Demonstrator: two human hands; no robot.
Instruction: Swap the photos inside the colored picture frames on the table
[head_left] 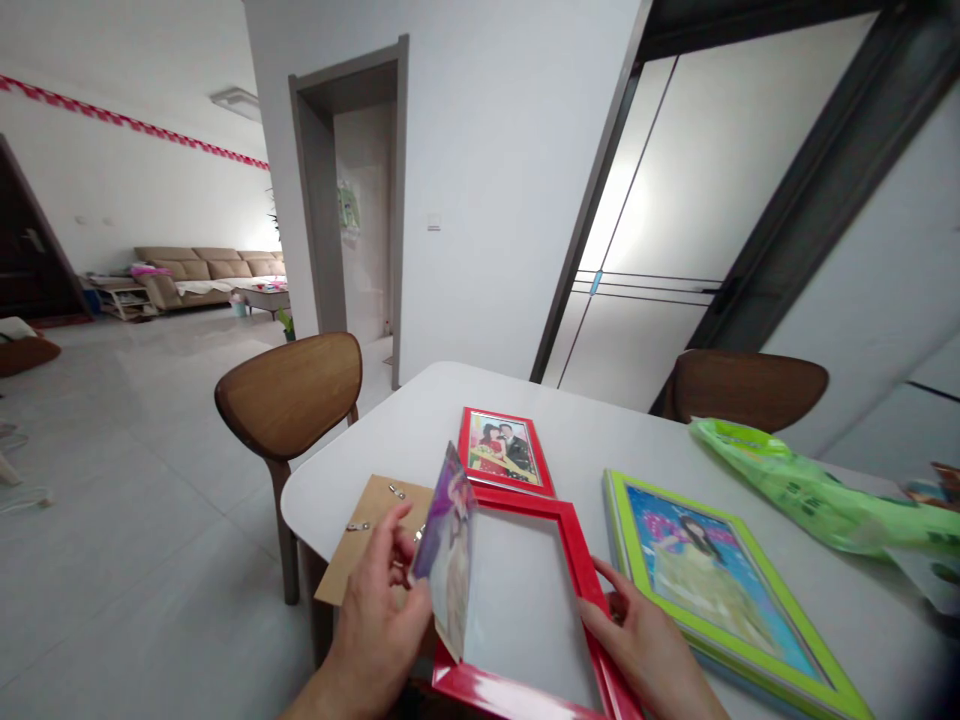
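Observation:
My left hand pinches a glossy photo print by its lower edge and holds it tilted up over the left side of an empty red picture frame lying on the white table. My right hand rests on the frame's right rail with its fingers curled against it. A brown backing board with metal clips lies under my left hand, at the table's edge.
A small red frame with a couple's photo lies behind the empty one. A large green frame with a portrait lies to the right, a green plastic bag beyond it. Two wooden chairs stand at the table.

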